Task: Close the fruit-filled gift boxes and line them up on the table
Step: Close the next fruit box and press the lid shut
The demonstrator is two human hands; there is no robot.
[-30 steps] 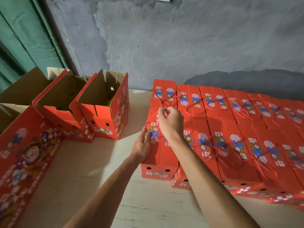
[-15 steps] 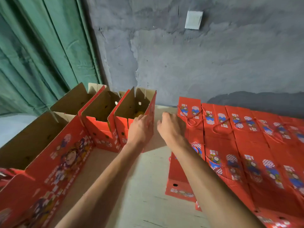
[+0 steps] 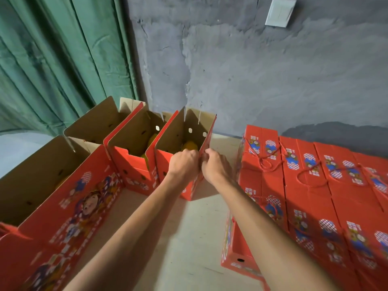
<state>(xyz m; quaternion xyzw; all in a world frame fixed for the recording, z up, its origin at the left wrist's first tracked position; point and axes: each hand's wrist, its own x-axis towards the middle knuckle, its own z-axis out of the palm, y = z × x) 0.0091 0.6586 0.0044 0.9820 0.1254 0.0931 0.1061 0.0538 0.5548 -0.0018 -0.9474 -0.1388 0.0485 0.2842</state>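
An open red gift box [image 3: 184, 131] with brown cardboard inside stands at the table's middle, yellow fruit [image 3: 190, 146] showing at its bottom. My left hand [image 3: 183, 162] grips the near end of its right wall from inside. My right hand [image 3: 215, 164] pinches the same red wall edge from outside. Both hands sit close together at the box's near right corner. To the right, several closed red gift boxes [image 3: 310, 185] with red cord handles lie lined up in rows.
More open red boxes [image 3: 134, 141] stand in a row to the left, and a large one [image 3: 52, 185] sits at the near left. The pale table [image 3: 189, 238] shows between the groups. A grey wall and a green curtain [image 3: 52, 59] stand behind.
Both hands left the closed box on the right and moved left to the open box; they now hold its right wall. The view swung up and left.
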